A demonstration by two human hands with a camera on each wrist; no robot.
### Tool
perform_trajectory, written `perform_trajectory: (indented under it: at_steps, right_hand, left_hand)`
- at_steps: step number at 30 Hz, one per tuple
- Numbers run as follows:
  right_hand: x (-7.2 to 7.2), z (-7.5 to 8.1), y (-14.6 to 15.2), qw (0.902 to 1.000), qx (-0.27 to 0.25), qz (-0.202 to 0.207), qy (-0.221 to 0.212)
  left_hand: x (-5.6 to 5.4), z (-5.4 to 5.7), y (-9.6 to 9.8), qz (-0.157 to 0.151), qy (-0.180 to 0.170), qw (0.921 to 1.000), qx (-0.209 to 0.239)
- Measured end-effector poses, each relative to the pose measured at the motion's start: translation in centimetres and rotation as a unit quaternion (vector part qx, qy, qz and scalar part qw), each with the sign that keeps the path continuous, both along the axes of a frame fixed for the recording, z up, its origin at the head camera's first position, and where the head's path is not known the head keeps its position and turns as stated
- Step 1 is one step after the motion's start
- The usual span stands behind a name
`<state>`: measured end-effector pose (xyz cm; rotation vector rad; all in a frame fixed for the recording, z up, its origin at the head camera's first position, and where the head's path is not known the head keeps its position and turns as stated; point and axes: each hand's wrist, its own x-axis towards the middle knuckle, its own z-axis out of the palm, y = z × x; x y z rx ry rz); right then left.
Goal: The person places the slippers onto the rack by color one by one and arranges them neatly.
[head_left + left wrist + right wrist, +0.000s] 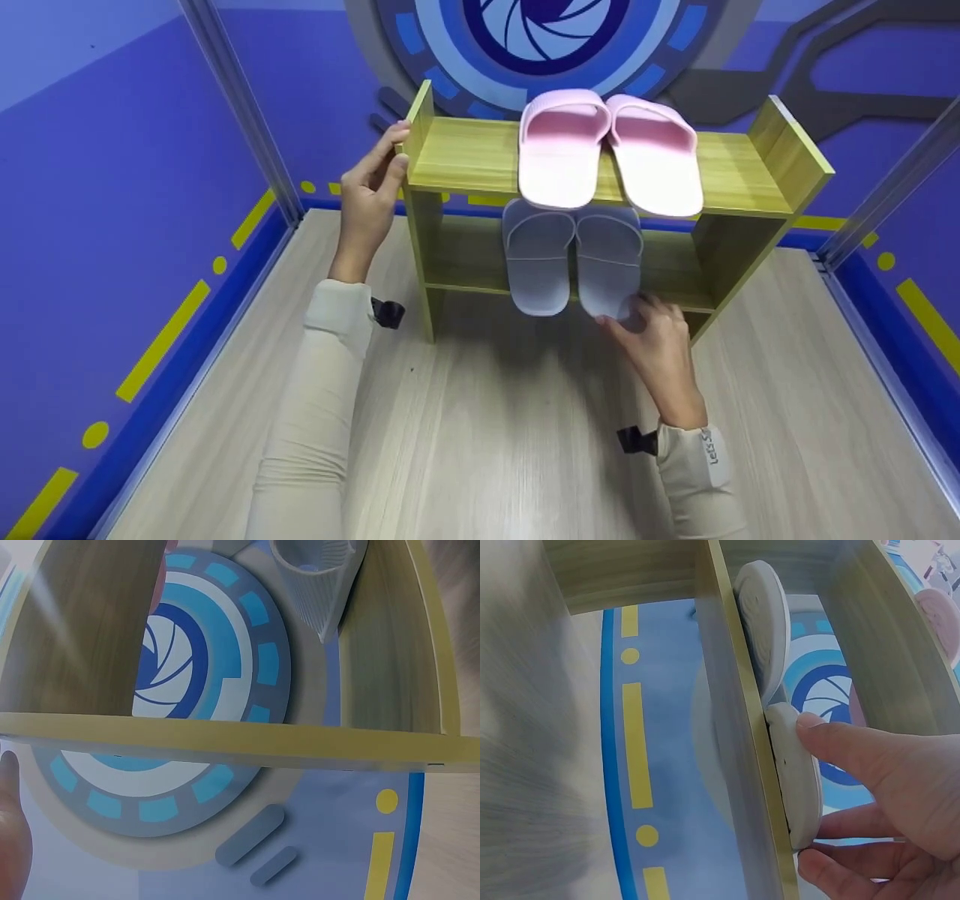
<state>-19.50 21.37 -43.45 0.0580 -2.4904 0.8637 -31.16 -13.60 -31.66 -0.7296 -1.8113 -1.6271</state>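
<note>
A two-tier wooden shoe rack (465,157) stands in front of me in the head view. My left hand (371,187) grips the top of its left side panel, the thumb on the front edge. On the lower shelf sit two grey slippers side by side, their heels jutting past the front edge. My right hand (660,349) pinches the heel end of the right grey slipper (609,262); the left grey slipper (538,262) lies just beside it. In the right wrist view, thumb and fingers span the heel (799,780) at the shelf edge.
A pair of pink slippers, left (559,169) and right (664,180), rests on the upper shelf, heels over its front edge. The rack stands on a pale wood-grain floor (510,450), with a blue patterned wall (300,97) behind and walls on both sides.
</note>
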Motion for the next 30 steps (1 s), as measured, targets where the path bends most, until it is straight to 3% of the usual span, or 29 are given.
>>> perform_trajectory:
  at_steps: [4, 7, 13, 17, 24, 30]
  right_hand:
    - [0.0, -0.2, 0.0, 0.9998, 0.000, 0.010, 0.017]
    - [0.0, -0.4, 0.2, 0.9994, 0.005, 0.013, 0.032]
    - [0.0, -0.4, 0.6, 0.9991, 0.007, 0.022, 0.035]
    - [-0.1, -0.4, 0.8, 0.9982, 0.016, 0.030, 0.050]
    - [-0.2, -0.4, 1.3, 0.9972, 0.027, 0.051, 0.048]
    - [0.0, 0.0, 2.4, 0.9964, 0.023, 0.033, 0.074]
  left_hand:
    - [0.0, 0.1, 0.3, -0.001, -0.007, 1.0000, 0.003]
    - [0.8, 0.8, 0.7, -0.001, -0.016, 0.9999, 0.001]
    - [0.0, 0.0, 0.7, 0.001, 0.003, 0.9999, -0.016]
    - [-0.1, -0.3, 0.7, 0.020, 0.015, 0.9992, -0.031]
    - [0.7, -0.5, 0.6, 0.048, -0.002, 0.9976, -0.050]
    - [1.5, -1.7, 0.4, 0.085, 0.010, 0.9894, -0.117]
